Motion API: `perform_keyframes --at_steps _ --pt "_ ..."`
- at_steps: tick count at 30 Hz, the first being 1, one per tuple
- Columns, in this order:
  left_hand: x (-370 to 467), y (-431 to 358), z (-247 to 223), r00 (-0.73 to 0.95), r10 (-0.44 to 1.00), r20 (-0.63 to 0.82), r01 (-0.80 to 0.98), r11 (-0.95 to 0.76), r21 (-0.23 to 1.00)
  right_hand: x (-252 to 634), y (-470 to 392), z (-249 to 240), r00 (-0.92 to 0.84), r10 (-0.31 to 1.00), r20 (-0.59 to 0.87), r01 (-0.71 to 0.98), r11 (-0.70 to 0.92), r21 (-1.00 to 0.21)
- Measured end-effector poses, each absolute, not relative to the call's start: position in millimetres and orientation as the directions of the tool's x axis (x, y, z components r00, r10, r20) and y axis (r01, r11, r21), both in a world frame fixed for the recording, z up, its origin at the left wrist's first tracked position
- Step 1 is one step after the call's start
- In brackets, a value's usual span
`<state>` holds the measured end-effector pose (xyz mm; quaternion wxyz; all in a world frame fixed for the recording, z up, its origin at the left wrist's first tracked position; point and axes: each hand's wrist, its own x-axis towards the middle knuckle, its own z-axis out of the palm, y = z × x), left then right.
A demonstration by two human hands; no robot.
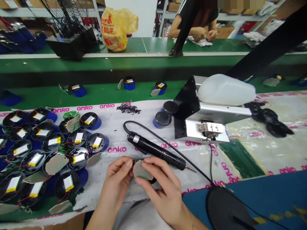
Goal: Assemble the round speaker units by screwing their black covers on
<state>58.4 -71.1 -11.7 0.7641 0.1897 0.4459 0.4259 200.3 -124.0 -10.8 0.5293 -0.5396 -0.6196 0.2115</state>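
Small grey disc [142, 170], held low at centre just above the white sheet [115, 127], pinched from both sides. Left hand [117, 179] reaching up from the bottom edge, thumb and fingertips closed on the disc's left rim. Right hand [159, 188] curled around the right rim, fingers bent over the top, something black tucked beneath the disc. Just behind, a black electric screwdriver [155, 150] lying across the sheet, tip pointing right, cord looping away. Further left, a crowd of round black housings [48, 150] with silver-and-yellow batteries and red wires. Behind, a pile of small black screws [129, 108]; to the right, a grey machine [208, 118] carrying a white plastic jug [225, 90]. Pink "anko" printed repeatedly along the sheet. Red characters on a yellow bag [117, 28] far back, unreadable.
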Motion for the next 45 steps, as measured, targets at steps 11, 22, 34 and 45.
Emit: perform_keyframes --at_steps 11,22,34,45 --pt "43 -57 -1 0.300 0.888 -0.347 -0.063 0.382 0.922 222 -115 0 -0.071 0.921 0.384 0.460 0.372 -0.806" --pt "41 -63 19 0.440 0.891 -0.110 0.179 0.032 0.983 253 -110 25 -0.265 0.939 0.220 0.678 0.343 -0.650" --pt "63 -83 -14 0.467 0.815 -0.342 0.159 0.303 0.940 246 -133 -1 -0.054 0.975 0.216 0.392 0.219 -0.893" --pt "56 -78 -15 0.534 0.734 -0.419 -0.192 0.588 0.786 235 -144 -14 0.056 0.934 0.352 0.538 0.269 -0.799"
